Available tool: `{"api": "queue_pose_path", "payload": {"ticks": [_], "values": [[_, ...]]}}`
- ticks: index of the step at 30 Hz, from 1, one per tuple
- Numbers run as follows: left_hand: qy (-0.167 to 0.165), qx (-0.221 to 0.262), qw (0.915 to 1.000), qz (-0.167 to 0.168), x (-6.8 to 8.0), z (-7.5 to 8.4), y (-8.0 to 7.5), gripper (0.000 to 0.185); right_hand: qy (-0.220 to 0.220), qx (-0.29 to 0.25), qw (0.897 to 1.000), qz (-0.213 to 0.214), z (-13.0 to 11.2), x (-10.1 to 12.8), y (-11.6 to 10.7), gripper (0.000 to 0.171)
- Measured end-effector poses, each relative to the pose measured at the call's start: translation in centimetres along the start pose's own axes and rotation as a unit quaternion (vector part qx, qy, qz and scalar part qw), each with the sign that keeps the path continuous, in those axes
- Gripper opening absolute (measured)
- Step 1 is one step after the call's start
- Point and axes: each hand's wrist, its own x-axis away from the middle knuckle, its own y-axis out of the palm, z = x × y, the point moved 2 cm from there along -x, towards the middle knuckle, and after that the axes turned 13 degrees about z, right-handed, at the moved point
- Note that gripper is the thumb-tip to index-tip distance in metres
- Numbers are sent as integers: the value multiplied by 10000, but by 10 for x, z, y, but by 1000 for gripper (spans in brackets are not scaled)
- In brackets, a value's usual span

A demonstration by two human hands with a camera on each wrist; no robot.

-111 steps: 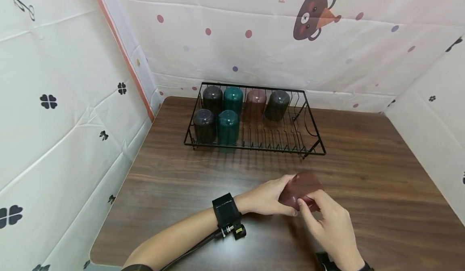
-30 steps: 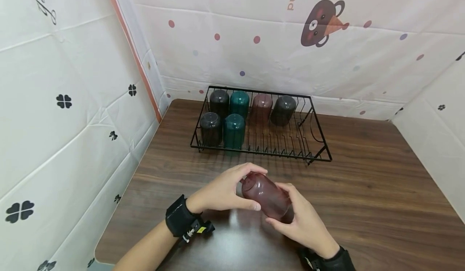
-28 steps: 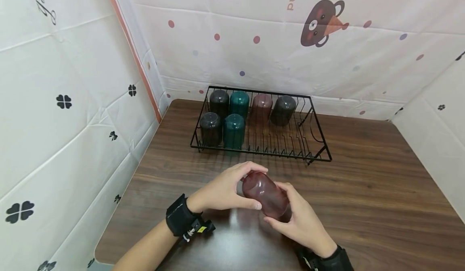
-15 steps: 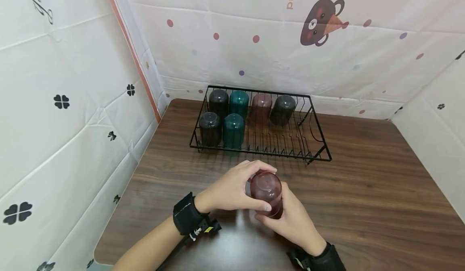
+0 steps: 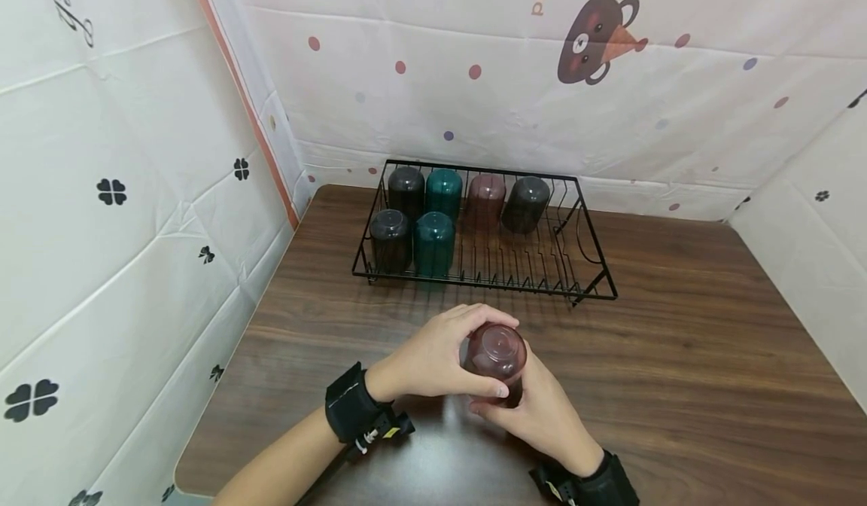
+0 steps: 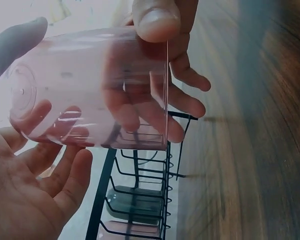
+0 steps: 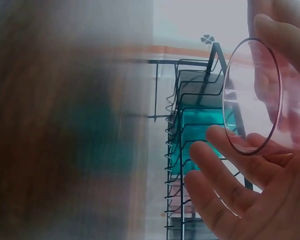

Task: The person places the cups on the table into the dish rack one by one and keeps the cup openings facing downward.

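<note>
A clear pink cup [image 5: 500, 349] is held above the near part of the table, its round base facing up in the head view. My left hand [image 5: 436, 352] grips it near the base, thumb on the near side and fingers round the far side. Lower down, my right hand [image 5: 542, 412] holds the cup by its rim end. In the left wrist view, the right thumb [image 6: 160, 22] presses the wall beside the rim, and the other fingers spread behind it. The right wrist view shows the open mouth of the cup [image 7: 280, 95].
A black wire rack [image 5: 535, 289] stands at the back of the wooden table [image 5: 677, 355]. Several upturned cups stand in its left and middle, including a grey cup [image 5: 390, 242], a teal cup [image 5: 434, 244] and a pink cup [image 5: 485, 197]. Printed cloth walls [image 5: 420, 99] enclose the table.
The pink cup has come left from its place 3.7 seconds ago and turned from lying slanted to base-up. Both hands turned with it; over the last half second they shift only slightly.
</note>
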Motion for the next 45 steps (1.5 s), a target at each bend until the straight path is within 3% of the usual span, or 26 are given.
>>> {"api": "queue_pose_path", "payload": {"ticks": [15,28,45], "values": [[-31,753,9965,-351,2,-10,6,82,92,234,9996,139,3,2,-4,90],[238,504,9937,-972,-7,-13,-8,85,248,94,9996,76,-1,1,-3,91],[273,494,9896,-1320,-15,-11,-15,81,181,43,9995,236,-1,1,-2,93]]}}
